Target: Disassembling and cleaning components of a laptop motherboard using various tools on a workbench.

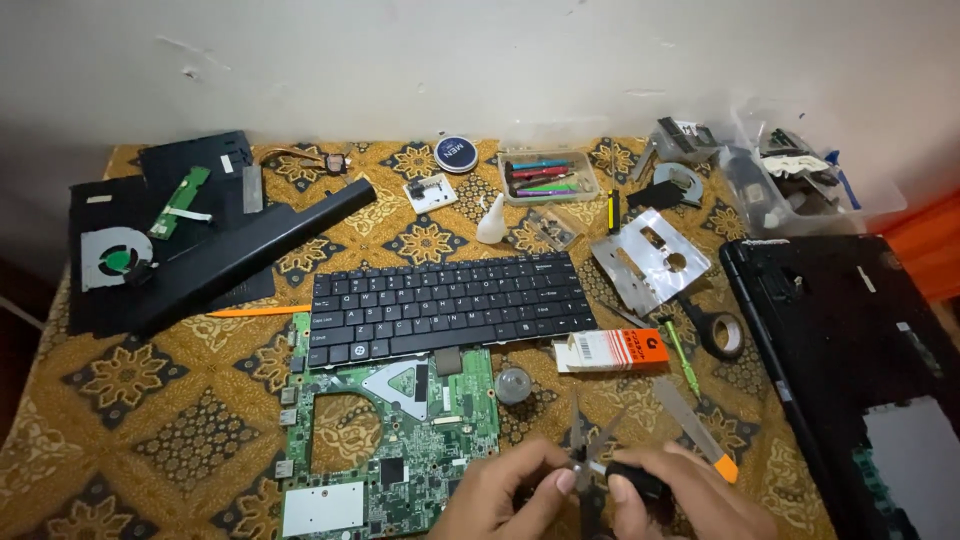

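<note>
At the near edge of a table draped in a gold-and-brown patterned cloth (150,420), a person's left hand (505,495) and right hand (690,500) met over a small tool. The right hand was wrapped around a black-handled screwdriver (635,478), while the left hand's fingertips (562,480) pinched closed at its metal tip. The tool lay just right of a green laptop motherboard (400,440), low in the frame.

A pair of scissors (585,440) lay under the hands, blades pointing away. Above the motherboard sat a detached black laptop keyboard (445,305), with a small round metal part (513,383) and a white-and-orange box (612,350) to its right. A metal pry tool with an orange tip (697,430) lay just beside the right hand. A roll of black tape (722,333) and a silver metal bracket (650,258) sat farther back. A cooling fan (115,258) rested on black panels at far left, and a black laptop chassis (850,370) filled the right edge. A clear box of coloured tools (545,175) stood near the wall.
</note>
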